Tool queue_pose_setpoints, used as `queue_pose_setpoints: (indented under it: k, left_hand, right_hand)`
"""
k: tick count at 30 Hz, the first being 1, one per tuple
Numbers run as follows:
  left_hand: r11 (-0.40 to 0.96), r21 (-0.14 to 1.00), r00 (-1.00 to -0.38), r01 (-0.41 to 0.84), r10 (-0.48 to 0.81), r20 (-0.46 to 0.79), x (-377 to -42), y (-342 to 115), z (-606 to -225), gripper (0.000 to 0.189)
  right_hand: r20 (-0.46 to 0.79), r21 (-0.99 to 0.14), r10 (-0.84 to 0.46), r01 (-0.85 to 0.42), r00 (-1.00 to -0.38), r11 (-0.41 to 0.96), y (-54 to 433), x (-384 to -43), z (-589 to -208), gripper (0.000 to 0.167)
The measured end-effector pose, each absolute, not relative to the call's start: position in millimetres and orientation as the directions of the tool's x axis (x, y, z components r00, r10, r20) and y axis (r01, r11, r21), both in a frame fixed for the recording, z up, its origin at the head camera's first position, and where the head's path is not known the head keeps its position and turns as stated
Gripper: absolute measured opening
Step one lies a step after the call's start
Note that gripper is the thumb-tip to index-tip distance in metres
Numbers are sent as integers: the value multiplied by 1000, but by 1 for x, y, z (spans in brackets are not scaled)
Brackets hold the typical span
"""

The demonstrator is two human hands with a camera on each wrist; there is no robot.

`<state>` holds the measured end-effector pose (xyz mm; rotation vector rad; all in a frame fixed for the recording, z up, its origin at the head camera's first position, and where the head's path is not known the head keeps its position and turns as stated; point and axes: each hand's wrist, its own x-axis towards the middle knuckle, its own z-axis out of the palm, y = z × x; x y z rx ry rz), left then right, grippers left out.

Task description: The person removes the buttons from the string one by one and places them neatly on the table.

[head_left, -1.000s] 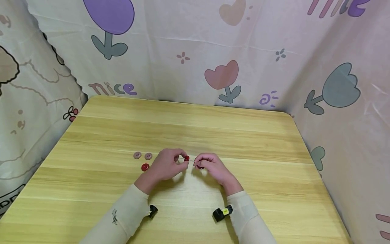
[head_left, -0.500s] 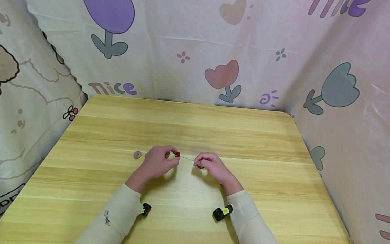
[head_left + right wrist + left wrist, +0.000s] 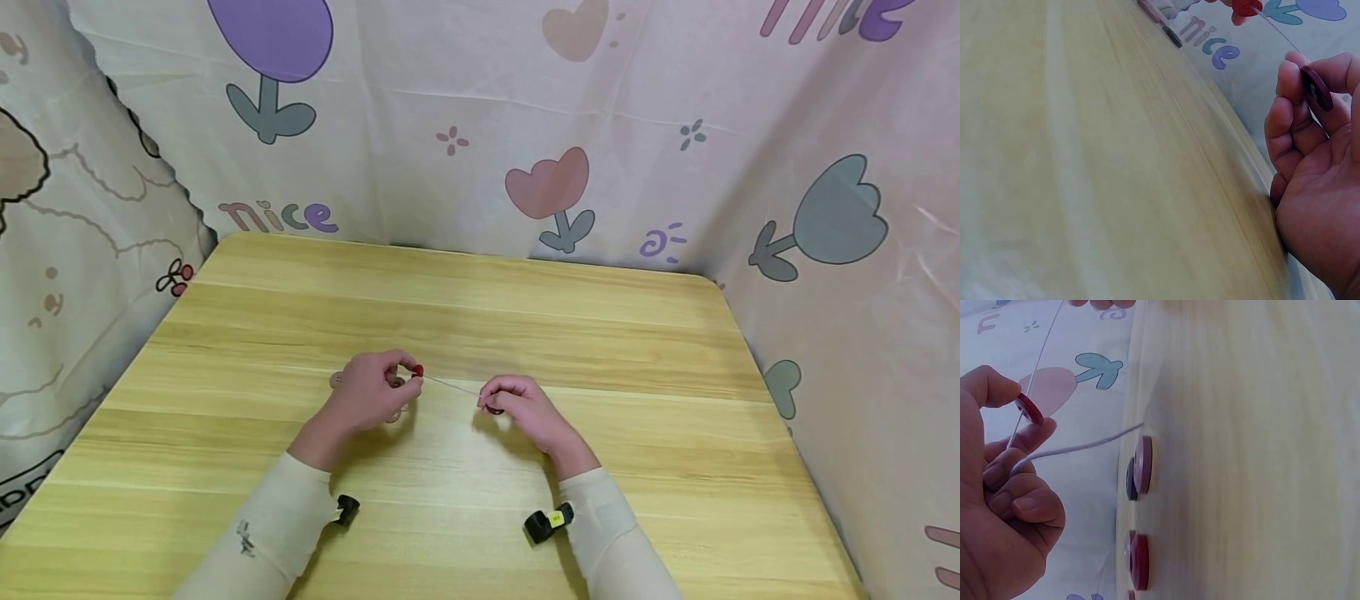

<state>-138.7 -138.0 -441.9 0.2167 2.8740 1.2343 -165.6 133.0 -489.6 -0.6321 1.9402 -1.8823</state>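
My left hand [image 3: 367, 387] pinches a red button [image 3: 1029, 409] between thumb and forefinger. A thin white string [image 3: 453, 386] passes through this button and runs to my right hand [image 3: 521, 408]. In the left wrist view the other left fingers curl around the string, and its loose tail [image 3: 1085, 449] sticks out over the table. My right fingertips hold a dark red button [image 3: 1316, 89] with the string at it. The span between the hands looks straight, raised above the table.
Under and beside the left hand, several loose buttons lie on the wooden table [image 3: 465, 317]: a mauve button [image 3: 1143, 464], a dark button [image 3: 1130, 479] and a red button [image 3: 1140, 562] among them. A patterned cloth [image 3: 405, 125] hangs behind the table.
My left hand has drawn away to the left and slightly towards the back with its red button, lengthening the string between the hands. The right hand has stayed in place.
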Motion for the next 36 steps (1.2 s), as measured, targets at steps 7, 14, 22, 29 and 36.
queue_pose_setpoints:
  k: [7, 14, 22, 29, 36]
  left_hand:
    - [648, 752, -992, 118, 118, 54, -139, -147, -440, 9]
    - [651, 751, -994, 109, 94, 63, -139, -157, -440, 10]
    - [623, 781, -998, 52, 61, 18, -138, -170, -437, 16]
    - [684, 726, -997, 71, 29, 70, -137, -183, -438, 17]
    - [682, 730, -998, 49, 5, 63, -134, -194, -438, 20]
  right_hand:
    - [46, -998, -555, -63, -831, 12, 133, -166, -490, 20]
    - [46, -998, -554, -62, -831, 11, 133, -166, -491, 20]
    - [45, -998, -554, -61, -831, 10, 133, -166, -490, 20]
    - [37, -999, -554, -48, -831, 4, 133, -166, -490, 20]
    - [39, -999, -555, -47, -831, 0, 133, -167, -491, 20]
